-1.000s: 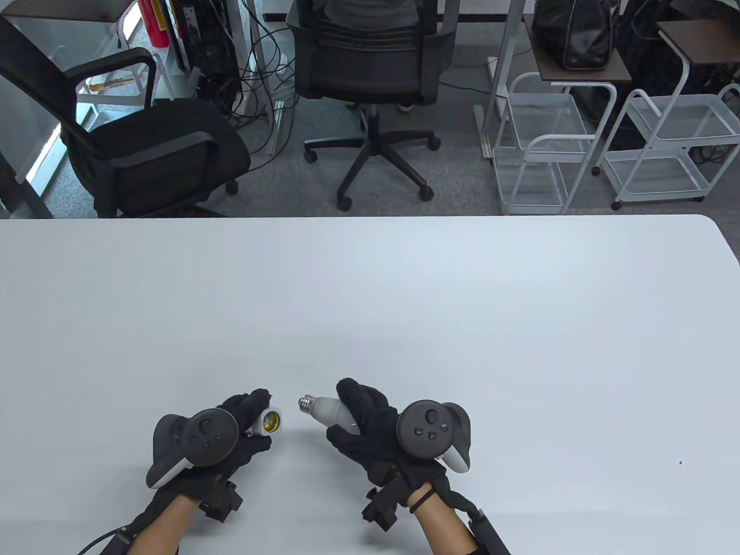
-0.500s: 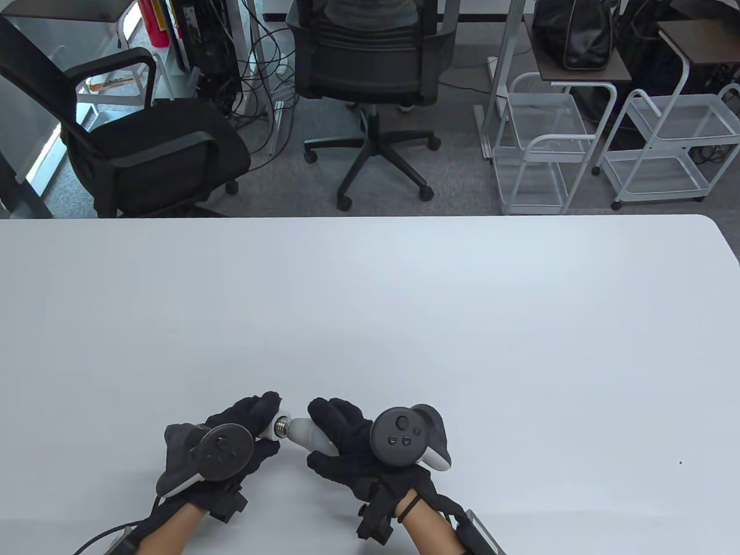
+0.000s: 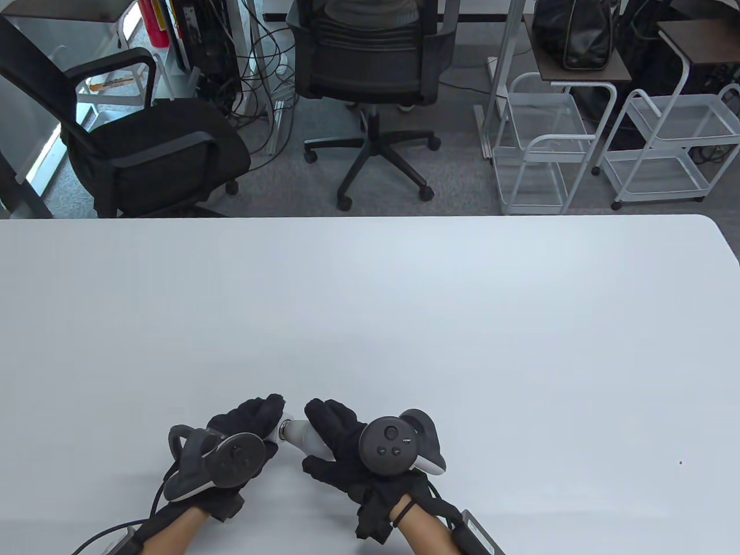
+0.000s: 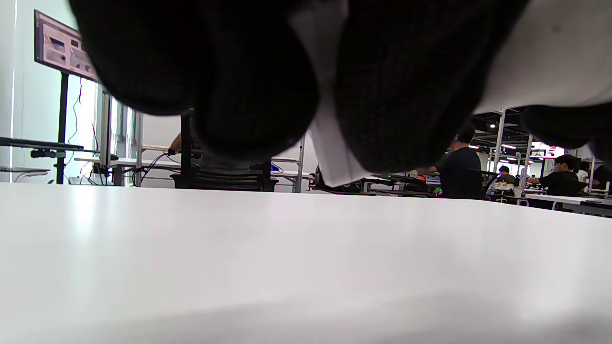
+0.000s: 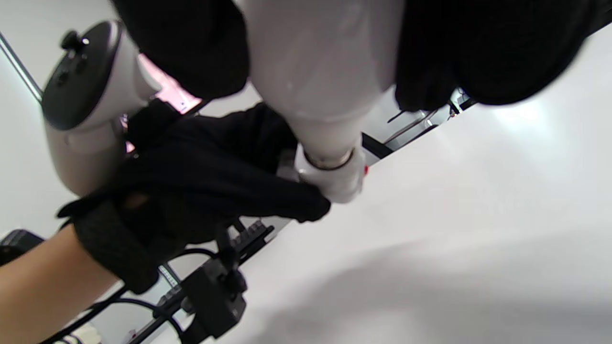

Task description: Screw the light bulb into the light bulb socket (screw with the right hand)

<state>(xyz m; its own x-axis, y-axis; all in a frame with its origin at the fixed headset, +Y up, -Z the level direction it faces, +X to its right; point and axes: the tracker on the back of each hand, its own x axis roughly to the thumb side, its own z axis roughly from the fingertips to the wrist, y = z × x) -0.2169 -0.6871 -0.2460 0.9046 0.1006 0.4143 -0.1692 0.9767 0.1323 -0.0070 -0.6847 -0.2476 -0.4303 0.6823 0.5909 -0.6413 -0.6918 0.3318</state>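
My left hand (image 3: 248, 428) grips the white light bulb socket (image 3: 272, 432) just above the white table, near the front edge. My right hand (image 3: 332, 442) grips the white light bulb (image 3: 303, 436), whose metal base (image 3: 285, 429) sits in the socket's mouth. In the right wrist view the bulb (image 5: 320, 71) runs down into the socket (image 5: 334, 179), with only a thin metal ring showing, and my left hand (image 5: 210, 172) wraps the socket. In the left wrist view my gloved fingers (image 4: 248, 71) close around the white socket (image 4: 330, 143).
The white table (image 3: 404, 300) stretches away behind my hands. Beyond its far edge stand two black office chairs (image 3: 150, 144) and white wire carts (image 3: 537, 150).
My hands came together and the bulb's metal base entered the socket. Since half a second ago the thread has gone deeper and both hands have rolled a little.
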